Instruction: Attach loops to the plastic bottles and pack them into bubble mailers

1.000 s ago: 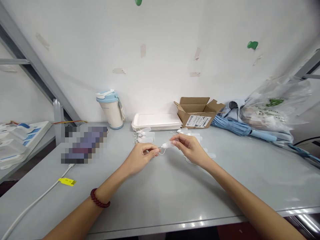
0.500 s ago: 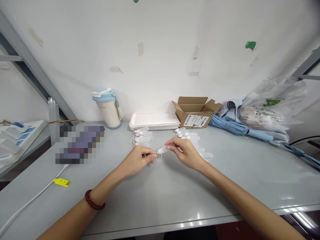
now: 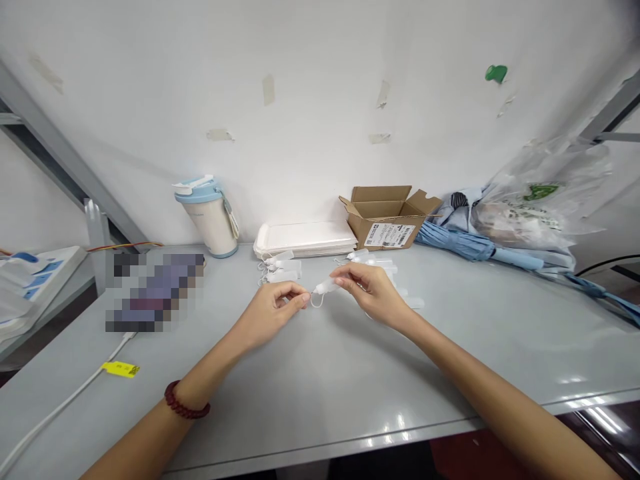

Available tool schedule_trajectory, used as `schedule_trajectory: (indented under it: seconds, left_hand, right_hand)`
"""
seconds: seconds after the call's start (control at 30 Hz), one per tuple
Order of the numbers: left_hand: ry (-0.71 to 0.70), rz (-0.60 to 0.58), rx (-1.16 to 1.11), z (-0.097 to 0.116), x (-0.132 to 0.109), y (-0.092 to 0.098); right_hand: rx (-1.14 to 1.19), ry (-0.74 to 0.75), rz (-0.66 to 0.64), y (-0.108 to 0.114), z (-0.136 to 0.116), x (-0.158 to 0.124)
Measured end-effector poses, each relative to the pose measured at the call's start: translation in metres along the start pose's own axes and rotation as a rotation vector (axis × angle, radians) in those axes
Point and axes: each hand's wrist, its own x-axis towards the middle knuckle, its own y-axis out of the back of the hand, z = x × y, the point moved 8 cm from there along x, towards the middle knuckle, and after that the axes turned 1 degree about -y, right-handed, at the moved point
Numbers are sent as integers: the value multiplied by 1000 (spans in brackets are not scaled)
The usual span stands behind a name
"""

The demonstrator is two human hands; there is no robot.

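A small translucent white squeeze bottle [image 3: 325, 287] is tilted above the table between my hands. My right hand [image 3: 373, 293] is closed around its base end, thumb and forefinger pinching it. My left hand [image 3: 275, 310] pinches at the nozzle end, where a thin dark needle tip shows beside the fingertips. A thin white loop [image 3: 317, 303] hangs from the bottle's neck toward the left fingers; the tethered cap at its end is mostly hidden in them. Several similar bottles [image 3: 284, 265] lie behind my left hand. More bottles [image 3: 385, 265] lie behind my right, partly covered by it.
A stack of white padded envelopes [image 3: 307, 237] and an open cardboard box [image 3: 383, 217] stand against the wall. To the left are a cream tumbler [image 3: 207, 223], a blurred-out device [image 3: 160, 290] and a white cable [image 3: 65, 403]. A blue umbrella [image 3: 460, 241] and plastic bag [image 3: 540, 207] lie right.
The left fingertips have drawn slightly away from the bottle's nozzle, so the needle tip and loop show more clearly. The whole view has shifted a little.
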Motion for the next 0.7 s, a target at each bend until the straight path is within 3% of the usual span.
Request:
schedule_trajectory:
  seconds: [0.4,0.7]
  left_hand:
    - [11,-3,7,-3,-1,-3]
    - [55,15,-95,-12,3,-4]
  right_hand:
    - [-33,86,49,-12,-2,-7]
    - [-18,53,40,-11,1,-4]
